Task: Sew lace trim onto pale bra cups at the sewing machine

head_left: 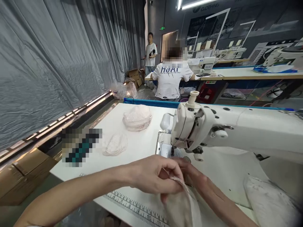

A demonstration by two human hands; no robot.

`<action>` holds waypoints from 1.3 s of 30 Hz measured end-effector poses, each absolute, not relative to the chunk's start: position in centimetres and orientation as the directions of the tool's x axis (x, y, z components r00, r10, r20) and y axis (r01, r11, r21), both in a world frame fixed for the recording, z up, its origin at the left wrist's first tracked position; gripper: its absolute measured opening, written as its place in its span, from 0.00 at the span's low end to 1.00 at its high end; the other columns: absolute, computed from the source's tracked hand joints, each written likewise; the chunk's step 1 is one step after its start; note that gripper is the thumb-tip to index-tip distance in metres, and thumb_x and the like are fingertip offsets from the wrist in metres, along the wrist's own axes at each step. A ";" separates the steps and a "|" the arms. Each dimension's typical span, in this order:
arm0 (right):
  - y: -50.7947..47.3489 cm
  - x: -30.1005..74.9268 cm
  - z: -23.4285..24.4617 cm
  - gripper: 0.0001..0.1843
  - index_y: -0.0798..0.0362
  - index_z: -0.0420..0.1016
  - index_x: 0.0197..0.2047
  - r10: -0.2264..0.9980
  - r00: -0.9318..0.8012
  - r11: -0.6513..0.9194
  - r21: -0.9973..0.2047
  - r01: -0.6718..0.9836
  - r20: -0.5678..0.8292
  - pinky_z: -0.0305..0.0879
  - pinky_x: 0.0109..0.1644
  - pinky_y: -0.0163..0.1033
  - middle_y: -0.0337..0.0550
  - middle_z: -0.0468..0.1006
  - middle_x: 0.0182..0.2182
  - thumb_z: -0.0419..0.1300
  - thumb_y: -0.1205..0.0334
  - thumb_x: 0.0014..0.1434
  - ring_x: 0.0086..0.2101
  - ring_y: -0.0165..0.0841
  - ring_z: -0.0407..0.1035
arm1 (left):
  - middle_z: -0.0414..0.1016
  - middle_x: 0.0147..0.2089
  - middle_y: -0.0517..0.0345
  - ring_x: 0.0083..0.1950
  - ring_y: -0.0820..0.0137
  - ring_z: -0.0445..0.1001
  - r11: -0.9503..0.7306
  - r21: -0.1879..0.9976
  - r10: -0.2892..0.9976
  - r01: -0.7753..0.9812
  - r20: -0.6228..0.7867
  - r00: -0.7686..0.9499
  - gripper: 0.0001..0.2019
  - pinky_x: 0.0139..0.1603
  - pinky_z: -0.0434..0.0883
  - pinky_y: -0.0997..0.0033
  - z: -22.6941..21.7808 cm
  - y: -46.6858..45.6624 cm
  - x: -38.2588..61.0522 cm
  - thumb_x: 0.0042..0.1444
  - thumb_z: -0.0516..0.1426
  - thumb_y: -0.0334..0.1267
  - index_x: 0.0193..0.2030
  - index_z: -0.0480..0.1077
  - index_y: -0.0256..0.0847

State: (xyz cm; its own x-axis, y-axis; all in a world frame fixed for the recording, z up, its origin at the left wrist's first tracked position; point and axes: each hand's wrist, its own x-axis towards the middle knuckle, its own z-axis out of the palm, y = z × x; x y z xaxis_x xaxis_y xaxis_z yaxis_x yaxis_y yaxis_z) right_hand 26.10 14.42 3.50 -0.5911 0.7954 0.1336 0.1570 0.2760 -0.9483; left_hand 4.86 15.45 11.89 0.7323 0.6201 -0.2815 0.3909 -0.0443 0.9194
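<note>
My left hand [153, 175] is closed, pinching the top edge of a beige fabric piece [181, 205] just in front of the sewing machine's needle plate [165, 148]. My right hand [194, 176] lies behind the left one, fingers curled on the same fabric, partly hidden. The white sewing machine [213, 129] stands right above both hands. The fabric hangs down toward me over the table's front edge.
A stack of pale lace cups [137, 117] and a single lace piece [115, 144] lie on the white table [132, 151]. A printed ruler [134, 206] runs along the front edge. Cardboard boxes [23, 173] sit at left. A seated person [171, 78] works ahead; another person stands farther back.
</note>
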 end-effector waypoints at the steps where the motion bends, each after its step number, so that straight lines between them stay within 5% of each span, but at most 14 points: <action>1: 14.3 26.1 4.2 0.40 0.47 0.65 0.57 0.751 -0.653 0.220 -0.970 0.105 0.100 0.63 0.55 0.51 0.52 0.70 0.52 0.34 0.29 0.59 0.52 0.46 0.65 | 0.69 0.28 0.59 0.26 0.75 0.71 0.017 0.954 0.586 0.298 -0.251 0.770 0.05 0.24 0.65 0.79 12.2 15.3 4.9 0.55 0.54 0.35 0.37 0.67 0.37; 4: 14.3 26.4 5.6 0.37 0.50 0.71 0.51 0.700 -0.714 0.108 -0.987 0.123 -0.012 0.67 0.48 0.49 0.50 0.75 0.44 0.48 0.28 0.54 0.46 0.46 0.69 | 0.72 0.35 0.55 0.35 0.73 0.73 -0.167 0.957 0.599 0.237 -0.093 0.796 0.07 0.32 0.68 0.77 11.1 16.1 4.5 0.51 0.53 0.24 0.35 0.69 0.35; 7: 15.0 27.3 4.9 0.24 0.52 0.72 0.45 0.807 -0.584 0.136 -0.934 0.331 -0.090 0.69 0.38 0.41 0.45 0.76 0.34 0.52 0.40 0.60 0.35 0.38 0.71 | 0.72 0.42 0.54 0.41 0.71 0.72 -0.548 0.733 0.638 0.404 0.054 0.768 0.14 0.39 0.69 0.74 8.1 17.2 3.5 0.51 0.52 0.19 0.39 0.72 0.37; 9: 15.5 28.0 3.7 0.20 0.53 0.72 0.45 0.896 -0.445 0.264 -0.814 0.517 0.008 0.68 0.32 0.39 0.43 0.74 0.29 0.51 0.45 0.63 0.30 0.36 0.70 | 0.70 0.50 0.52 0.47 0.68 0.70 -0.702 0.505 0.644 0.501 0.150 0.750 0.16 0.43 0.68 0.70 5.8 17.5 2.9 0.52 0.52 0.19 0.43 0.72 0.39; 11: 15.8 28.2 2.6 0.20 0.53 0.72 0.42 0.916 -0.316 0.401 -0.597 0.695 0.247 0.65 0.29 0.40 0.45 0.73 0.29 0.49 0.47 0.64 0.29 0.38 0.68 | 0.69 0.52 0.52 0.50 0.67 0.69 -0.785 0.317 0.611 0.532 0.264 0.746 0.17 0.44 0.67 0.69 4.0 17.5 2.6 0.53 0.51 0.18 0.43 0.72 0.40; 14: 15.2 27.3 2.1 0.17 0.54 0.73 0.39 0.775 -0.329 0.526 -0.263 0.809 0.539 0.63 0.31 0.41 0.50 0.74 0.33 0.46 0.54 0.66 0.32 0.40 0.68 | 0.73 0.47 0.55 0.47 0.70 0.69 -0.866 0.137 0.494 0.481 0.390 0.777 0.14 0.43 0.64 0.70 2.7 17.4 2.7 0.56 0.50 0.18 0.38 0.72 0.38; 18: 14.2 25.3 2.6 0.19 0.52 0.73 0.35 0.669 -0.562 0.693 -0.133 0.709 0.487 0.60 0.30 0.38 0.43 0.76 0.30 0.43 0.60 0.69 0.27 0.33 0.67 | 0.75 0.38 0.59 0.42 0.73 0.69 -0.917 -0.021 0.354 0.398 0.419 0.836 0.10 0.44 0.62 0.69 2.7 17.3 2.8 0.62 0.51 0.25 0.33 0.70 0.37; 28: 16.5 26.7 2.0 0.22 0.56 0.74 0.43 0.667 -0.568 0.525 0.237 0.817 0.482 0.52 0.34 0.43 0.48 0.81 0.34 0.38 0.67 0.69 0.26 0.37 0.69 | 0.72 0.39 0.54 0.42 0.70 0.68 -0.894 -0.126 0.364 0.431 0.356 0.861 0.09 0.46 0.60 0.66 2.9 20.0 4.0 0.63 0.48 0.27 0.39 0.68 0.38; 39: 18.2 27.5 1.5 0.17 0.52 0.75 0.33 0.602 -0.588 0.534 0.274 0.800 0.541 0.56 0.41 0.47 0.46 0.79 0.26 0.46 0.70 0.65 0.28 0.40 0.71 | 0.72 0.38 0.54 0.43 0.69 0.68 -0.881 -0.106 0.392 0.460 0.378 0.839 0.10 0.46 0.61 0.64 2.8 22.5 4.9 0.63 0.45 0.25 0.42 0.67 0.35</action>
State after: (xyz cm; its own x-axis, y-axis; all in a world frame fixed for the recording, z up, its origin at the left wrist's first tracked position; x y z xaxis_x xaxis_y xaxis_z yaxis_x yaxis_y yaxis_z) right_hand 27.48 18.19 1.49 -0.5877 0.6017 0.5409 0.7995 0.5343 0.2744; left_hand 4.95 22.46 2.84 0.8385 0.3921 0.3784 0.4602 -0.8815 -0.1062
